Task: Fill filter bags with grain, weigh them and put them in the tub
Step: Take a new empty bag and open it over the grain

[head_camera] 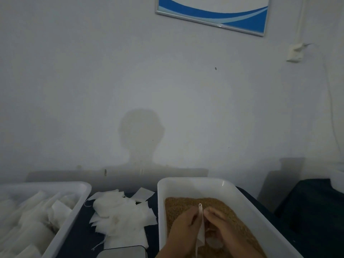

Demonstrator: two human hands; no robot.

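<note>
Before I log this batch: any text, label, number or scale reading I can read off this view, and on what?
None can be read.
Framed sign on the wall: only blue and white curves show, no words.
Scale at the bottom edge: no display or digits in view.
White tubs and filter bags: no visible print.

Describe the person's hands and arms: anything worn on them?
Both the left hand and the right hand are bare: no gloves, and no rings or watch that I can make out. The forearms are bare to the frame edge, with no sleeve in view. The dim light hides finer detail.
</note>
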